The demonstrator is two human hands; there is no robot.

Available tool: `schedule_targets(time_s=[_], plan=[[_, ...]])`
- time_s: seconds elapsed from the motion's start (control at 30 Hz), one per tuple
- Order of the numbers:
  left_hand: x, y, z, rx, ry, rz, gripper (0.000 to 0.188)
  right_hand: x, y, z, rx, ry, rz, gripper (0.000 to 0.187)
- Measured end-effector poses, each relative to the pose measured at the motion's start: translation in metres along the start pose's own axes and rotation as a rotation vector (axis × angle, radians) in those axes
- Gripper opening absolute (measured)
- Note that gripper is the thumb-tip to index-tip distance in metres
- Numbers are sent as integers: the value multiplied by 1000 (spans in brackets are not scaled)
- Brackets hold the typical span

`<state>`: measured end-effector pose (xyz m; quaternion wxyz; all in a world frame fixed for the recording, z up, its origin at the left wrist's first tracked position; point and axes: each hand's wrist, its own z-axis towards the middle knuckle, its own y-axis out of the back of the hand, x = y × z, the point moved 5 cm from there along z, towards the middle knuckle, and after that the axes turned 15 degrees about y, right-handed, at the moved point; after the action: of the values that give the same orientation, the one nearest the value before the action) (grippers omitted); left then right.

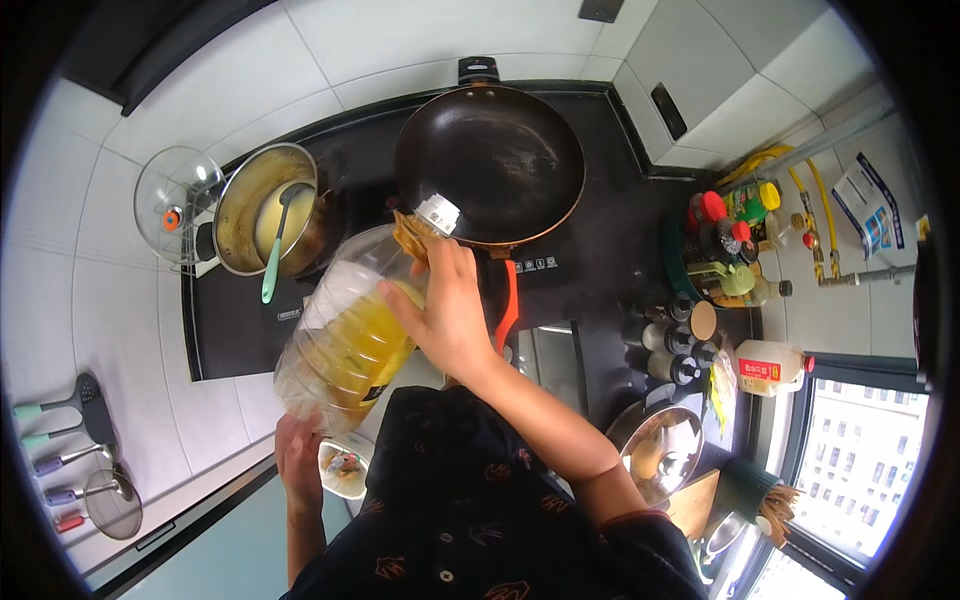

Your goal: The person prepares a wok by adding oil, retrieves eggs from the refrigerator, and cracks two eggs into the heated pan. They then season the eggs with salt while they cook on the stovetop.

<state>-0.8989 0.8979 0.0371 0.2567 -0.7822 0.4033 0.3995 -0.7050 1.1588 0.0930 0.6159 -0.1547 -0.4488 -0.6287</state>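
Note:
A large clear plastic jug of yellow cooking oil is tilted in front of me, its white cap pointing at the near rim of a dark frying pan. My right hand is closed around the brown handle by the jug's neck. Under the jug's base, my left hand grips from below, its fingers partly hidden. No oil stream is visible, and I cannot make out whether the cap is open. The pan rests on the black stove, and its orange-red handle extends toward me.
Left on the stove stands a pot holding pale liquid and a green-handled ladle. Behind it leans a glass lid. Sauce bottles and seasoning jars crowd the right counter. Utensils hang at left.

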Motion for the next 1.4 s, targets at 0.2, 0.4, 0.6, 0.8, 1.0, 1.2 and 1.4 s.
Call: schedule_targets(time_s=[0.2,0.4,0.6,0.8,1.0,1.2,1.4], plan=[[-43,-21,-5,-113,-190,187,66,-20,17,-1,-82,-71,92,44],[-78,-31,-8,-100,-428,179,72,-22,27,4,-154,-123,169,43],[-91,-39,-11,-146,-462,180,69,-24,32,10,-167,-148,209,48],[-111,-59,-8,-92,-482,263,73,-30,39,11,-239,-151,254,47],[-115,-59,-6,-178,-521,255,76,-33,40,11,-253,-155,258,44],[-116,-58,-3,-159,-498,250,74,-33,42,15,-207,-169,247,49],[-113,-59,-2,-134,-469,223,74,-29,44,20,-228,-122,221,49]])
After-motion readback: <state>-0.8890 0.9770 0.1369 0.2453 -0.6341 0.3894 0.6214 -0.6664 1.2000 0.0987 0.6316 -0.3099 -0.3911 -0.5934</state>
